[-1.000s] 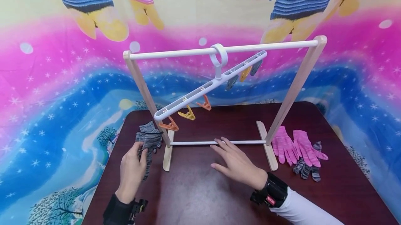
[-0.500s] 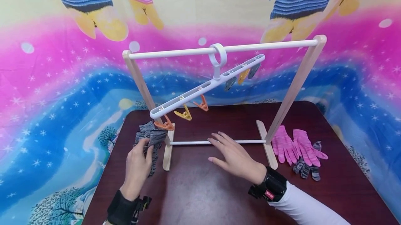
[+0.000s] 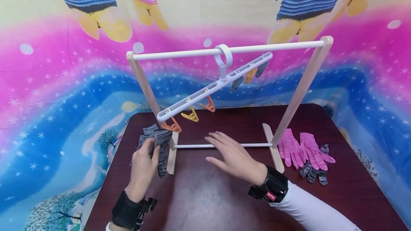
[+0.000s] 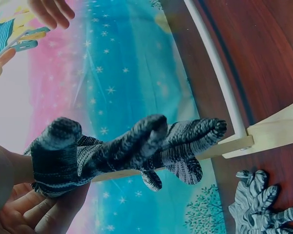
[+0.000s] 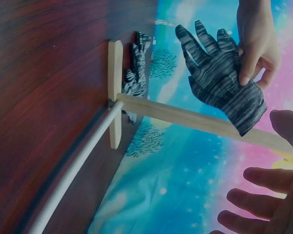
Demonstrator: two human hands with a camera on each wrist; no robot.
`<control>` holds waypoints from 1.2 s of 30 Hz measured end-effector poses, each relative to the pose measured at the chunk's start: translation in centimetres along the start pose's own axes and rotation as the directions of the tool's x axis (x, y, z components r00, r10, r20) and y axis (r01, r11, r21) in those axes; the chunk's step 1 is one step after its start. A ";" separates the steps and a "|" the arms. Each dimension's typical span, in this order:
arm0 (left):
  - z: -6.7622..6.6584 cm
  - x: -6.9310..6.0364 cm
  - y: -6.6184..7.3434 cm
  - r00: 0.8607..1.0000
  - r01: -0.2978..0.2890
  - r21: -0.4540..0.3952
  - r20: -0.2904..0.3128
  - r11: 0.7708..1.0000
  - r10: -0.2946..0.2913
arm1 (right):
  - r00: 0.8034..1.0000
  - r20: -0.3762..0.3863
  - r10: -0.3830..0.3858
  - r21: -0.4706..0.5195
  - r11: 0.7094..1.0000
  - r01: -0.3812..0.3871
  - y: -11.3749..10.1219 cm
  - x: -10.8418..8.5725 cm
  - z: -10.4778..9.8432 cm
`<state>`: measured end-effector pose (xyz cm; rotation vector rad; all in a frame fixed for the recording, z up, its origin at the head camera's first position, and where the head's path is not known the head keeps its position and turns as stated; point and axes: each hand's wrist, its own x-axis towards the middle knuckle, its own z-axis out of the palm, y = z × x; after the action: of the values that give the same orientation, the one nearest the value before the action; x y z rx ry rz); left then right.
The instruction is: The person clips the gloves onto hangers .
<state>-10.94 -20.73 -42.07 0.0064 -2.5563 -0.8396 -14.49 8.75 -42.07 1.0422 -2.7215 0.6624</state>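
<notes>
My left hand [image 3: 143,166] pinches a grey-and-black striped knit glove [image 3: 163,141] by its cuff, between thumb and fingers. In the right wrist view the held glove [image 5: 217,73] hangs in the air, its fingers pointing away from the hand. Close by is the left end of a white clip hanger [image 3: 221,81], where an orange clip [image 3: 172,126] dangles. My right hand [image 3: 236,159] hovers with fingers extended near the rack's lower bar and holds nothing. Another striped glove [image 4: 256,200] lies on the table beside the rack's left foot.
A wooden rack [image 3: 297,95] with white bars stands on the dark table [image 3: 205,202]; the hanger's ring loops over its top bar. Several coloured clips line the hanger, which tilts. At the right lie pink gloves [image 3: 313,150], partly over a striped glove [image 3: 311,172].
My left hand has moved right and slightly up with the striped glove, towards the hanger's left end. My right hand has drifted left. The hanger swung a little and came back.
</notes>
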 end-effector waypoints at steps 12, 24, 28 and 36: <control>-0.5 0.2 0.8 1.000 -0.010 0.001 -0.026 1.000 0.010 | 1.000 -0.013 -0.017 0.018 1.000 0.018 -2.0 1.3 -1.2; -1.1 0.3 1.6 0.998 -0.025 -0.041 -0.057 0.999 0.023 | 0.998 -0.061 -0.033 0.077 0.996 0.038 -4.2 2.4 -2.0; -1.3 0.3 1.9 0.998 -0.024 -0.051 -0.066 0.998 0.021 | 0.994 -0.092 -0.051 0.089 0.994 0.059 -4.9 3.0 -2.1; -1.7 0.2 2.5 0.996 -0.036 -0.053 -0.083 0.998 0.032 | 0.984 -0.163 -0.071 0.111 0.990 0.090 -6.1 3.9 -2.5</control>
<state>-10.08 -19.63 -39.38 -0.0191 -2.4494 -0.8772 -13.42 3.53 -36.60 1.0686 -2.5169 0.8627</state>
